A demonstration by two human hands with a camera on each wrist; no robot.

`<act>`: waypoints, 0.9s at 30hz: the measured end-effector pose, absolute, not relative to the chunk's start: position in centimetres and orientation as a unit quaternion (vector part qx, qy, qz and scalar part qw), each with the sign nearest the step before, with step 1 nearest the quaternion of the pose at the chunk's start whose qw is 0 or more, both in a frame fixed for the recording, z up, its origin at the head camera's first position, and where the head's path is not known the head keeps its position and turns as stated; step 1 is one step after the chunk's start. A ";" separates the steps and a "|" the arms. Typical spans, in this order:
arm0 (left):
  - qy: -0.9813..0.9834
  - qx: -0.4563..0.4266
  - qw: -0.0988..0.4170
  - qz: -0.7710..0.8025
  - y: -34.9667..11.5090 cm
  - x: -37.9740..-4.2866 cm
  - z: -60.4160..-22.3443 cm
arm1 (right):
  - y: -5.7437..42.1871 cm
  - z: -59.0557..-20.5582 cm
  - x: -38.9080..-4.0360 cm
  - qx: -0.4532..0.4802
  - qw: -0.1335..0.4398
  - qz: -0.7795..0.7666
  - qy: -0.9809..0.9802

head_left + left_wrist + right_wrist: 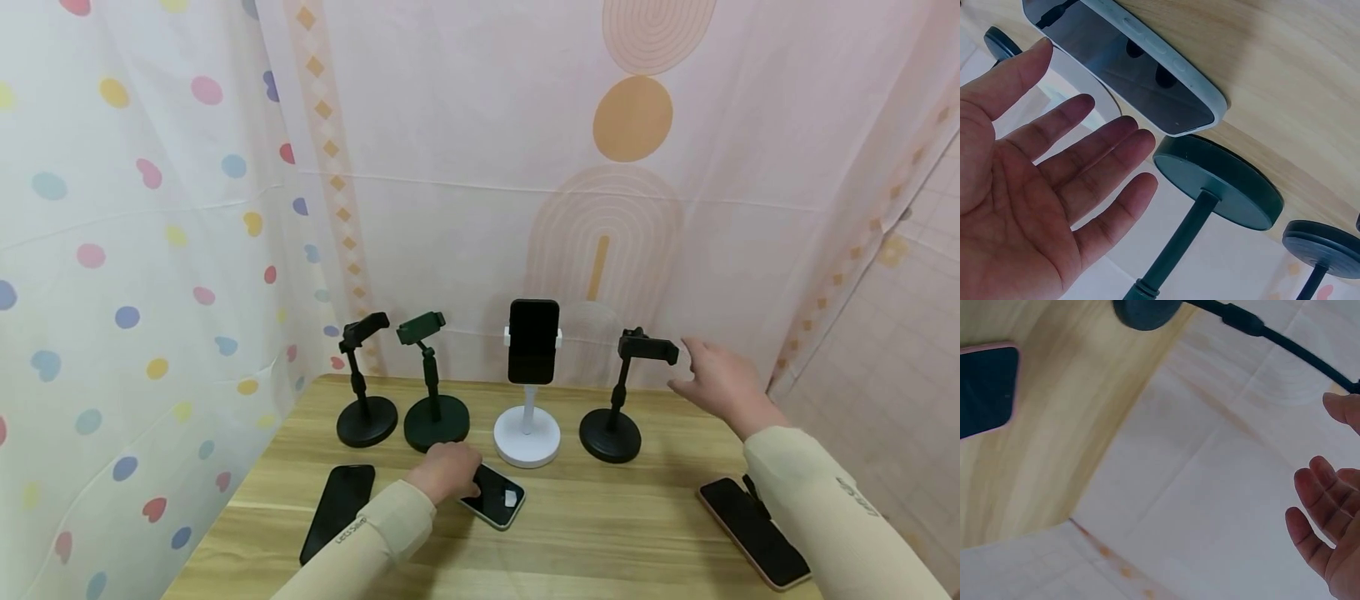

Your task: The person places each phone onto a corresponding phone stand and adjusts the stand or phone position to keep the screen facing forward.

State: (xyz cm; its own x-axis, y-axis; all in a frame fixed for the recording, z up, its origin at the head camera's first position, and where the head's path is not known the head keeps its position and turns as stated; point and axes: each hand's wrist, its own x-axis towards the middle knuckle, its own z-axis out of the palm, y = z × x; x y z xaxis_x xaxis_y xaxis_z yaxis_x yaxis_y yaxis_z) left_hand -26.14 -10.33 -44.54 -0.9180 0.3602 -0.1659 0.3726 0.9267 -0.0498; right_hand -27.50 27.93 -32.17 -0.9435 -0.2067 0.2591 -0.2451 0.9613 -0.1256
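My left hand (447,471) is low over the table, right at the edge of a phone (497,498) with a pale frame that lies screen up. In the left wrist view its fingers (1094,172) are spread and relaxed beside that phone (1141,69), and the palm holds nothing. At the right, my raised right hand (723,382) has thumb and fingers apart, close beside the clamp of a black phone stand (648,347). Nothing sits in that clamp. The right wrist view shows the fingers (1319,494) loosely bent, with the stand's pole (1297,350) leading toward the thumb.
A white stand (527,435) holds an upright phone (533,342). Left of it are a green stand (437,423) and another black stand (367,422). One black phone (337,510) lies at the left; a pink-edged phone (753,533) lies under the right forearm. A curtain hangs behind the wooden table (600,533).
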 end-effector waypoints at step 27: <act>0.979 0.183 0.085 -0.036 -10.3 -26.5 -44.7 | 34.3 -38.4 -25.5 0.065 -0.008 0.088 -0.994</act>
State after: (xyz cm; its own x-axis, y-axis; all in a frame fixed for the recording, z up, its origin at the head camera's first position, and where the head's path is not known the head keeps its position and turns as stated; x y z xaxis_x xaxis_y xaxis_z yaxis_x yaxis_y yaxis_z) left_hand -26.53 -10.31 -44.70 -0.9187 0.3519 -0.1794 0.3642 0.9305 -0.0395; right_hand -25.54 34.25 -38.41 -0.9913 -0.1313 -0.0044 -0.1285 0.9760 -0.1758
